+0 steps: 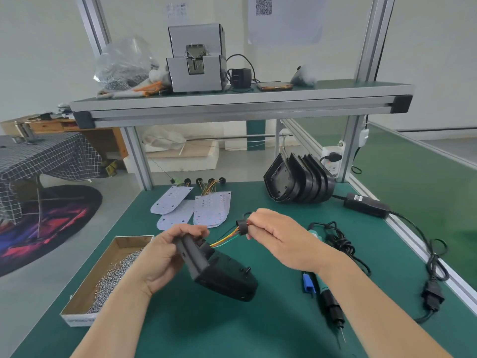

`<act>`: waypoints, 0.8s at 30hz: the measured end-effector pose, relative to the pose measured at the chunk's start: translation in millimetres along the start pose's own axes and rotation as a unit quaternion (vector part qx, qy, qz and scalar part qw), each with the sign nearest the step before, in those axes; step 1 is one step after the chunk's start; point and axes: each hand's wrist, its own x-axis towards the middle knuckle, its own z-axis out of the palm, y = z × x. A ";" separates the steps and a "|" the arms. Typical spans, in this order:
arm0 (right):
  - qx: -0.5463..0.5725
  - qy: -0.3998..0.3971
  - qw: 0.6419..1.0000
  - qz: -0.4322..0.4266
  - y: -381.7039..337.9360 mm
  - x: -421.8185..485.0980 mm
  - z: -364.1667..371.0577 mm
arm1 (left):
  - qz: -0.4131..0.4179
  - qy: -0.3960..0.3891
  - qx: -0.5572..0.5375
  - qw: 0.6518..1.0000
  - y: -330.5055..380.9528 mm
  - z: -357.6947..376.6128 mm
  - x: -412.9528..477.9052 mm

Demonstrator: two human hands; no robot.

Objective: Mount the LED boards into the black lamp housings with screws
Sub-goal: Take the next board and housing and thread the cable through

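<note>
My left hand [165, 257] grips a black lamp housing [224, 275] by its upper end, above the green table, its back toward me. Orange, yellow and green wires [224, 238] run out of the housing's top to a black grommet [241, 226], which my right hand [278, 239] pinches. Several white LED boards [211, 209] with wire tails lie flat further back. A stack of empty black housings [299, 179] leans at the back right. A cardboard box of screws [113, 275] sits at the left. An electric screwdriver [327, 293] lies at the right.
A black power adapter [367, 205] and its coiled cable [433, 270] lie along the table's right edge. An overhead shelf [240, 104] carries a grey screw feeder [196, 65], a bag of screws and a phone. Aluminium frame posts stand at the back corners.
</note>
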 end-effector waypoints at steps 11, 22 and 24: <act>-0.098 0.016 0.995 -0.004 -20.9 25.1 7.0 | 0.200 -0.172 0.672 0.692 47.5 90.5 -23.9; -0.196 0.161 0.965 -0.061 -29.7 21.3 20.7 | 0.084 -0.037 0.737 0.669 29.8 55.1 -7.3; -0.180 0.190 0.963 -0.068 -30.5 19.7 20.7 | 0.025 -0.037 0.714 0.699 33.5 44.2 -6.4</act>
